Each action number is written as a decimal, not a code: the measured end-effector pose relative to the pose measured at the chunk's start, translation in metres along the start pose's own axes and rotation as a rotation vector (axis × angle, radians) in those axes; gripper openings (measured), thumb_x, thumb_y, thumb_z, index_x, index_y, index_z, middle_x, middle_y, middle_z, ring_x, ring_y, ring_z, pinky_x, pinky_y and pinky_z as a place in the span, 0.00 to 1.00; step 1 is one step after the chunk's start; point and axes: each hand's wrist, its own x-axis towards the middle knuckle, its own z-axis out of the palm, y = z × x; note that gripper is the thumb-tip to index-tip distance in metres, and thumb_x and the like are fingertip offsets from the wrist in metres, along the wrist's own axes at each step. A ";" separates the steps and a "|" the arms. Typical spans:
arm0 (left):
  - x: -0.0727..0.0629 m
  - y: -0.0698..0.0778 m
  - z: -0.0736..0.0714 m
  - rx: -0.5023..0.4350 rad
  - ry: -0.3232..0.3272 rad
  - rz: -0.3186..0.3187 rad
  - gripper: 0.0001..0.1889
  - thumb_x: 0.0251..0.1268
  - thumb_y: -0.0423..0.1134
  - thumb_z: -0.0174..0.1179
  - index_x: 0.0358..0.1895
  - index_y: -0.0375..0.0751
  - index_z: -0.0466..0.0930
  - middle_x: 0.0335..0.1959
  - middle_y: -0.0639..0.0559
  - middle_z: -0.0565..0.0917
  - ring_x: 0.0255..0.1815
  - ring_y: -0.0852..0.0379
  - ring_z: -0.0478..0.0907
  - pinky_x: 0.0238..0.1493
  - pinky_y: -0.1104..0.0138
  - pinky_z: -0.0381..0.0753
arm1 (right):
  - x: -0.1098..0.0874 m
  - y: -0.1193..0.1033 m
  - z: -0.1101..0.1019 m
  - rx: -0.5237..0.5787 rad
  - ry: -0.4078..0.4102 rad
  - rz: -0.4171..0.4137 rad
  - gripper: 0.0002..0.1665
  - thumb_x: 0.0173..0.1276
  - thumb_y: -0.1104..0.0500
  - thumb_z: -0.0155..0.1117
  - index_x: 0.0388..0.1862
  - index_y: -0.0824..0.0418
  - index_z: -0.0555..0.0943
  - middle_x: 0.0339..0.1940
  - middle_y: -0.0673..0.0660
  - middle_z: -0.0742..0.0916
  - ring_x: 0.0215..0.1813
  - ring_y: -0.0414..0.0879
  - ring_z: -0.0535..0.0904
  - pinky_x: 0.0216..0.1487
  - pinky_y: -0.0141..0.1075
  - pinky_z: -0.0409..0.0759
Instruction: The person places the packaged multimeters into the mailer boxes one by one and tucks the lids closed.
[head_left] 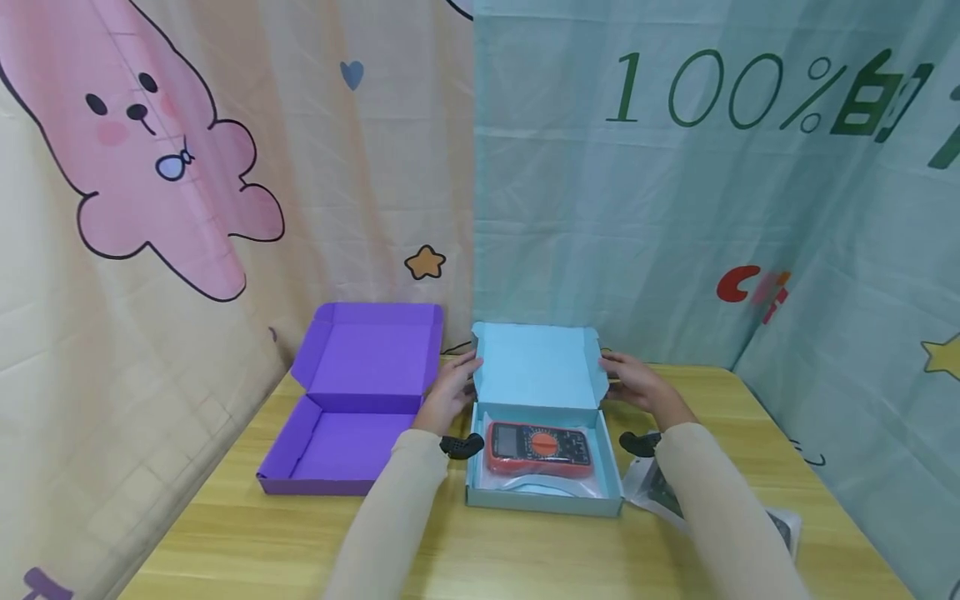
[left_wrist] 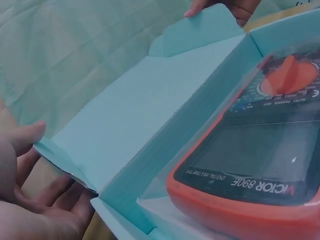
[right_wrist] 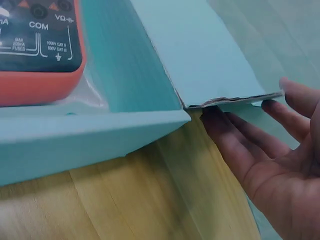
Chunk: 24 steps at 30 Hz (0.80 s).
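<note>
Light-blue box (head_left: 543,503), meter (head_left: 538,450) inside, between your left hand (head_left: 450,392) and right hand (head_left: 640,385), both part-curled, pinching edges of the lid (head_left: 536,367): lid-handling step, seemingly, next calling for even two-sided guidance.

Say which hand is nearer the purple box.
Left. The left hand is beside the purple box, at the blue lid's left edge; the right hand is at its right edge.

It may be a home, but I cannot tell for sure. A yellow-brown wooden table (head_left: 225,542) stands right by a pale blue-green cloth curtain (head_left: 570,225) and a cream cloth curtain (head_left: 292,83) with a big pink cartoon bear (head_left: 165,208) and an orange star (head_left: 425,263).
</note>
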 end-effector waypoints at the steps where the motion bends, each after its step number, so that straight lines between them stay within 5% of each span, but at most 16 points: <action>1: 0.001 0.000 -0.002 -0.017 -0.014 0.001 0.29 0.78 0.37 0.60 0.78 0.39 0.67 0.73 0.37 0.69 0.65 0.39 0.72 0.67 0.48 0.71 | 0.000 0.000 0.000 0.021 0.002 -0.002 0.40 0.87 0.52 0.48 0.85 0.65 0.45 0.79 0.73 0.61 0.75 0.69 0.63 0.69 0.57 0.72; 8: 0.004 0.000 -0.007 -0.058 -0.094 -0.001 0.31 0.73 0.30 0.65 0.77 0.41 0.69 0.70 0.36 0.73 0.63 0.40 0.75 0.67 0.50 0.73 | 0.001 0.001 0.002 0.165 0.050 -0.003 0.42 0.82 0.53 0.59 0.85 0.56 0.52 0.76 0.70 0.68 0.67 0.62 0.74 0.60 0.50 0.82; 17: 0.008 0.001 -0.007 0.034 -0.107 -0.031 0.34 0.70 0.31 0.67 0.76 0.30 0.65 0.76 0.34 0.65 0.76 0.39 0.63 0.75 0.51 0.64 | 0.001 0.002 0.001 0.181 0.028 -0.056 0.43 0.80 0.55 0.62 0.84 0.59 0.53 0.77 0.70 0.64 0.64 0.60 0.77 0.59 0.46 0.83; 24: 0.004 -0.001 -0.008 0.005 -0.144 -0.044 0.36 0.73 0.32 0.65 0.78 0.26 0.59 0.79 0.34 0.60 0.79 0.41 0.57 0.77 0.55 0.59 | -0.001 0.005 -0.001 0.168 0.014 -0.081 0.44 0.80 0.55 0.62 0.85 0.63 0.51 0.80 0.71 0.60 0.68 0.64 0.74 0.63 0.47 0.80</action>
